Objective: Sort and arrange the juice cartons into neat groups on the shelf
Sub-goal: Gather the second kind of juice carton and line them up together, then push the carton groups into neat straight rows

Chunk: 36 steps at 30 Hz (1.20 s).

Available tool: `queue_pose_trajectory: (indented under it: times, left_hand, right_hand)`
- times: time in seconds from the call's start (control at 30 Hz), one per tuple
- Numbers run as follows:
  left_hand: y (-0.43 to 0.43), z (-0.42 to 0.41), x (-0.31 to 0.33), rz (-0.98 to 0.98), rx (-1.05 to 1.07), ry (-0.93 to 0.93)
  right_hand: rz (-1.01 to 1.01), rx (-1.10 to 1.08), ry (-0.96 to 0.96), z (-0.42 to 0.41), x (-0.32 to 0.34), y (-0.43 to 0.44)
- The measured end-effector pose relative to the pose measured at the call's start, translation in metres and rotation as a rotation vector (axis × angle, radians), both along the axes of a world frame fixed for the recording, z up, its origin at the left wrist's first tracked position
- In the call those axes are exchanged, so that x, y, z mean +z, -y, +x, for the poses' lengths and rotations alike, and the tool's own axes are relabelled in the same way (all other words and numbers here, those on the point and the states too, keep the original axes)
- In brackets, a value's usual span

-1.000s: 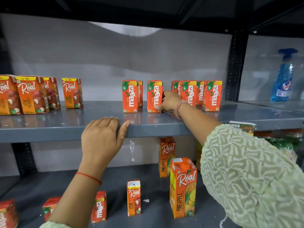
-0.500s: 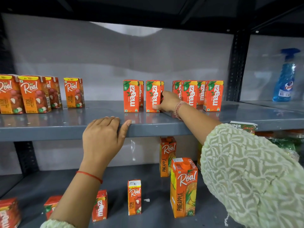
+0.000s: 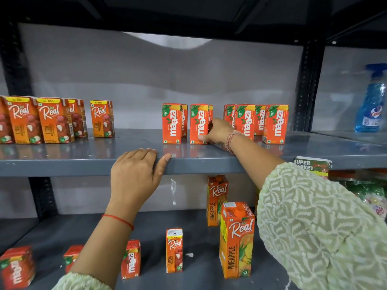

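On the upper grey shelf [image 3: 62,162] stand small orange Maaza cartons and, at the left, several Real litchi cartons [image 3: 54,120]. My right hand [image 3: 216,131] grips the right side of one Maaza carton [image 3: 198,123], which stands close beside another Maaza carton [image 3: 171,123]. A cluster of several more Maaza cartons [image 3: 274,123] stands to its right. My left hand [image 3: 136,172] rests palm down over the shelf's front edge, holding no carton. A lone litchi carton [image 3: 102,119] stands apart from its group.
The lower shelf holds two tall Real pineapple cartons [image 3: 236,239], a small litchi carton [image 3: 174,250] and scattered Maaza cartons [image 3: 130,259]. A blue spray bottle [image 3: 369,101] stands in the bay at the right, past a black upright [image 3: 306,84]. Packets lie at the lower right.
My right hand has slid the Maaza carton leftward, narrowing the gap to the left Maaza carton. My left hand has stayed on the shelf edge.
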<state>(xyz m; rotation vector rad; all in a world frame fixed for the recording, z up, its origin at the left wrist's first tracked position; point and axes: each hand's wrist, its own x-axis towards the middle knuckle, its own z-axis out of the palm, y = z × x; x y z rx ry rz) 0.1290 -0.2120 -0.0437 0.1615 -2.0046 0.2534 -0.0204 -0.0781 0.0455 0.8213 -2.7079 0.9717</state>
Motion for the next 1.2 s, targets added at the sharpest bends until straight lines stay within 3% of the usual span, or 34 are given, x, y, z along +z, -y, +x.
queue_pose_trajectory:
  times: [0.2,0.33,0.43,0.53,0.63,0.7,0.8,0.97,1.2]
  left_hand:
    - [0.004,0.007,0.0,0.05,-0.031,0.111]
    - [0.021,0.02,0.0,0.06,-0.144,0.113]
    - [0.054,0.046,0.009,0.219,-0.195,0.009]
    - [0.103,0.078,0.028,0.381,-0.147,-0.124]
    - [0.171,0.101,0.055,0.504,-0.049,-0.239]
    - [0.209,0.112,0.073,0.6,-0.008,-0.269]
    - [0.24,0.113,0.083,0.701,0.04,-0.152]
    - [0.255,0.103,0.074,0.845,0.046,0.031]
    - [0.263,0.098,0.079,0.862,0.106,0.092]
  right_hand:
    - [-0.113,-0.074,-0.084,0.012,-0.006,-0.011]
    - [-0.29,-0.201,-0.482,0.034,-0.01,-0.007]
    - [-0.459,-0.073,-0.603,0.066,-0.01,0.029]
    - [-0.555,0.194,-0.413,0.097,-0.001,0.083]
    - [-0.483,0.426,-0.132,0.119,0.011,0.144]
    - [-0.35,0.468,0.012,0.125,0.016,0.187]
    - [-0.259,0.456,0.177,0.13,0.02,0.237]
    - [-0.124,0.326,0.206,0.129,0.015,0.276]
    - [-0.196,0.304,0.229,0.121,0.006,0.29]
